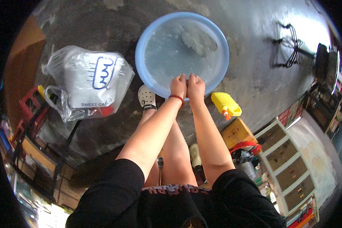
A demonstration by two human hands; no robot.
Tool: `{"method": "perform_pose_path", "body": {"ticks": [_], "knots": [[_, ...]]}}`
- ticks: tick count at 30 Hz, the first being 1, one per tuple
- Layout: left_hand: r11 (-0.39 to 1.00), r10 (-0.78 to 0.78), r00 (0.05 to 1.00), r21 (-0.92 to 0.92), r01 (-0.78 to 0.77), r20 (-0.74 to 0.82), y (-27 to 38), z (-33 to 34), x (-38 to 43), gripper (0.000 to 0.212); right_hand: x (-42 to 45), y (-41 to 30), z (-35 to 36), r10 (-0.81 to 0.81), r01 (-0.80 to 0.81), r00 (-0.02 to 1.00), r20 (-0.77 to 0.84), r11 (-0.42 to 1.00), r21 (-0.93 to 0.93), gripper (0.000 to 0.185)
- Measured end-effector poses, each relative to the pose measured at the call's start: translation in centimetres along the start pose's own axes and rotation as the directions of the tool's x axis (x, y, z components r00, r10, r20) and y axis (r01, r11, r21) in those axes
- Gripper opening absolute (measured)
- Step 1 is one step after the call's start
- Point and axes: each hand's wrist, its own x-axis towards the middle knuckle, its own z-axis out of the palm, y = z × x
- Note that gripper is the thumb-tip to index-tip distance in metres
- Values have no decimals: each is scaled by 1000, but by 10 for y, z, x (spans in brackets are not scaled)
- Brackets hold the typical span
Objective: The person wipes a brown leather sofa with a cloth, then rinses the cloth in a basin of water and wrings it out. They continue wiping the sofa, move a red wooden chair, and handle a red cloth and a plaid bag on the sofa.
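A round light-blue plastic basin [140, 64] of cloudy, sudsy water stands on the floor in front of me. A greyish item [199, 42], apparently wet cloth, lies partly under the water at its far right. Over the basin's near rim, my left hand [178, 86], with a red bracelet at the wrist, is curled beside my right hand [195, 87]. Both hands have their fingers bent inward and nearly touch; whether anything small is between the fingers is hidden. Just right of the basin lies a yellow plastic bottle [225, 103] with an orange cap.
On the left is a clear plastic bag [102, 77] around a white printed package. A light clog [146, 97] is on my foot by the basin. To the right are a cardboard box [238, 132], a red-rimmed container [249, 146], a drawer unit [285, 166] and a black-legged stand [293, 50].
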Motion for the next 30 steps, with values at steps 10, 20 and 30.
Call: {"method": "perform_pose_path", "body": {"ticks": [10,20,30], "knots": [[839,509,822,-360,-408,254,148,-204,-189,70,-192,-229,-139,-170,183,638,751,981,66,55],[715,690,701,314,-624,-178,202,-379,-453,42,-403,-384,-156,-122,782,91,988,623,5,46],[735,7,419,-280,-618,-908,126,-437,-718,32,-683,-387,-52,-76,735,-575,815,389,555,40]]}}
